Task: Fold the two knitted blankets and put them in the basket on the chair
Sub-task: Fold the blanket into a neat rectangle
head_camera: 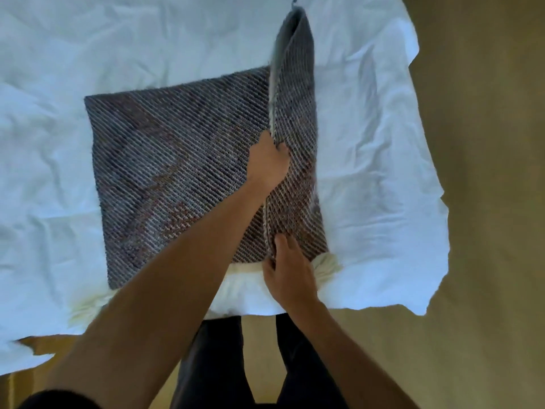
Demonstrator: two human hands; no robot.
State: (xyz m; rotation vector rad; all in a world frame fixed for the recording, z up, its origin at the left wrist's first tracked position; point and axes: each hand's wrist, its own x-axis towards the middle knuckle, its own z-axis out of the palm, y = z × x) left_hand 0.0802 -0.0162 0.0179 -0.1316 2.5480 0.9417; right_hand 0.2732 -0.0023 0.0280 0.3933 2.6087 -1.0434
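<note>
Sweep the raised flap (295, 93) of the knitted blanket (177, 160) leftward, keeping its edges level so it lands square on the flat half lying on the white sheet (118, 39). Your left hand (269, 162) grips the flap's edge midway, fingers curled; your right hand (290, 273) pinches its near end.

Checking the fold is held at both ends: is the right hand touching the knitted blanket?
Touching. The head view shows the right hand pinching the knitted blanket at the near end of its lifted fold.
</note>
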